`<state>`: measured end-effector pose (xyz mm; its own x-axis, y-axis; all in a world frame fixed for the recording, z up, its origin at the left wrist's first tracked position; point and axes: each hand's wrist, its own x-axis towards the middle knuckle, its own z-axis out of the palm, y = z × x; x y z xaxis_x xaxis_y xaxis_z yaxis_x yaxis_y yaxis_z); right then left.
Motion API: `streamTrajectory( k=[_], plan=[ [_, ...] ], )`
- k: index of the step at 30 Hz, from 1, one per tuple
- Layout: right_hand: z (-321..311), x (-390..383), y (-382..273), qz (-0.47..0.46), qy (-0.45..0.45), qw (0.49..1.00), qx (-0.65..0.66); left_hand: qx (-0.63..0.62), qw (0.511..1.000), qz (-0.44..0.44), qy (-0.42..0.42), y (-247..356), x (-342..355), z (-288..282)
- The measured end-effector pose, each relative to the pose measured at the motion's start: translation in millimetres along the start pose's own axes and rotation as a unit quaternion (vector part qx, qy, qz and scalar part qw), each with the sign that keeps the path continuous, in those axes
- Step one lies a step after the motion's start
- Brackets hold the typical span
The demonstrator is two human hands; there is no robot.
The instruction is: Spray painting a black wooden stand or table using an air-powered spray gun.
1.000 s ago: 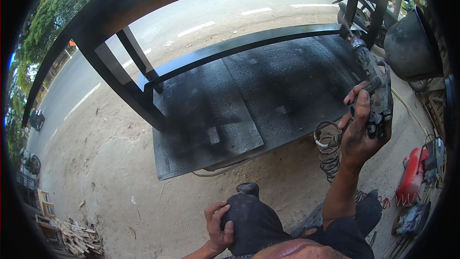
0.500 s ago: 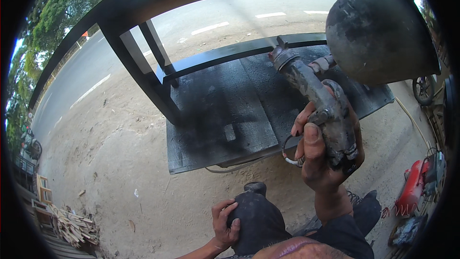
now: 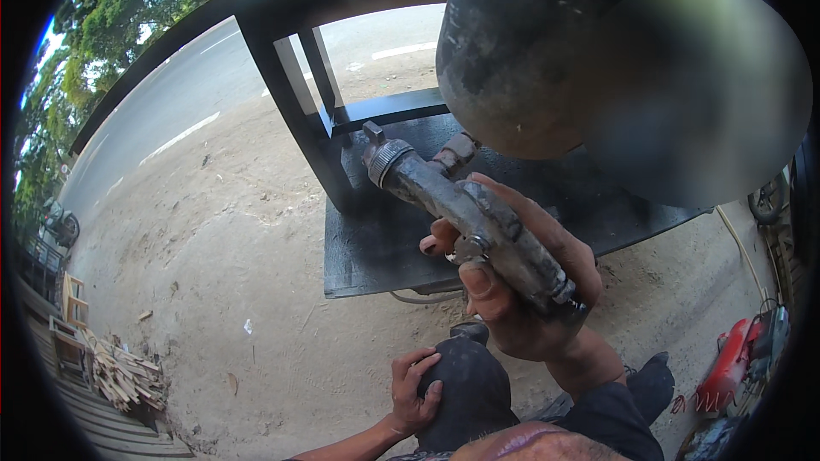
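My right hand (image 3: 534, 290) is closed around a paint-stained spray gun (image 3: 457, 205). The gun's ringed nozzle points up and left, toward a black leg of the furniture. A large dark paint cup (image 3: 512, 77) sits above the gun, beyond the fitting on its side. Behind them stands black wooden furniture (image 3: 299, 137) with a frame and a low, wide board (image 3: 376, 256), its surface looking glossy. My left hand (image 3: 416, 388) rests on my dark-clothed knee (image 3: 465, 388), fingers apart and curved over it, holding nothing. The trigger is mostly hidden by my right fingers.
At the right lies a red tank (image 3: 726, 358) with a coiled red hose near it. A pile of wood strips (image 3: 124, 371) and small wooden frames are at the lower left. Beyond the furniture runs a road (image 3: 188, 94). A round blurred patch covers part of the upper right.
My right hand has swung the spray gun and cup leftward, and the nozzle now faces the left leg. The faint spray from the nozzle no longer shows. My left hand stays on the knee.
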<state>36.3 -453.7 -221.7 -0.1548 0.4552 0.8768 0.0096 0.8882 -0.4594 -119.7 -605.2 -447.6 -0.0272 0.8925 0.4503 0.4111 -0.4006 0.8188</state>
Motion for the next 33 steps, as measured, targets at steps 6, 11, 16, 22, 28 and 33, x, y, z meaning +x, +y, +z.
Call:
streamTrajectory(
  k=[6, 11, 16, 22, 28, 33],
  plan=[
    [-5, -5, -11, 0.088, 0.02, 0.996, 0.022, 0.026, 1.0, 0.007, -0.004, -2, 4, 0],
    [-29, -21, -20, 0.129, 0.055, 0.99, -0.034, 0.043, 0.999, 0.006, -0.007, -3, 9, -1],
    [-64, -31, -25, 0.128, 0.16, 0.978, -0.043, 0.012, 0.999, -0.007, -0.03, -2, 10, 4],
    [-107, -41, -32, 0.145, 0.245, 0.952, -0.11, 0.021, 0.999, -0.003, -0.047, 0, 16, 15],
    [-155, -48, -32, 0.143, 0.296, 0.927, -0.182, 0.02, 0.998, -0.003, -0.054, 5, 23, 27],
    [-183, -52, -34, 0.148, 0.377, 0.881, -0.246, 0.035, 0.998, -0.003, -0.06, 4, 26, 35]
  ],
)
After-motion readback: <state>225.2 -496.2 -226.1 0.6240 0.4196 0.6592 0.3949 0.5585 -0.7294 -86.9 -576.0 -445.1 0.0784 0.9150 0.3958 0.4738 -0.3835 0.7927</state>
